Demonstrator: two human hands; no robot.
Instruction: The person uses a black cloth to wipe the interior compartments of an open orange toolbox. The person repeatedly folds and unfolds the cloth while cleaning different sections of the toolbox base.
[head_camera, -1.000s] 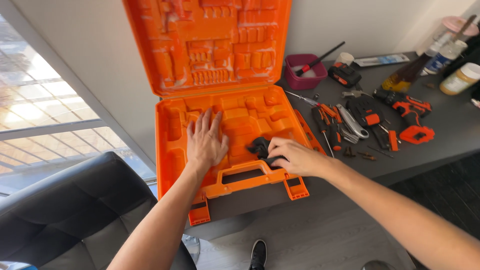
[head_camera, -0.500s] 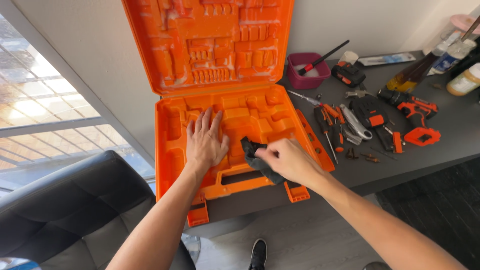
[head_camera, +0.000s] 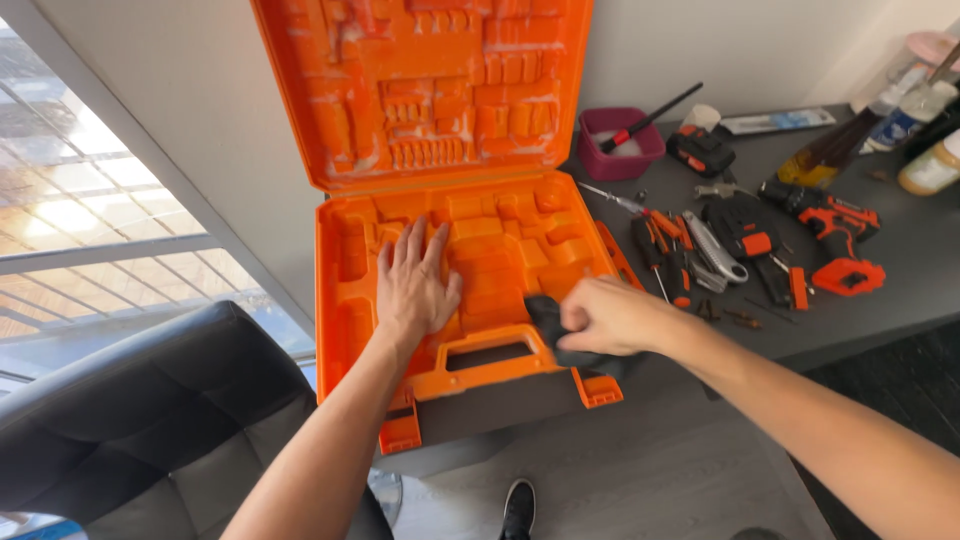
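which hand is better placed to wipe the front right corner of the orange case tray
Right. The right hand already holds the dark cloth at that corner of the orange case. The left hand lies flat on the tray's moulded middle, empty, seemingly steadying it.

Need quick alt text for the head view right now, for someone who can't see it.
The left hand lies flat inside an open, empty orange tool case, while the right hand holds a dark cloth at its front right edge. Hand tools and a cordless drill lie on the grey table beside it.

hands (head_camera: 415, 285), dark cloth (head_camera: 560, 335) (gripped), orange case (head_camera: 345, 255)
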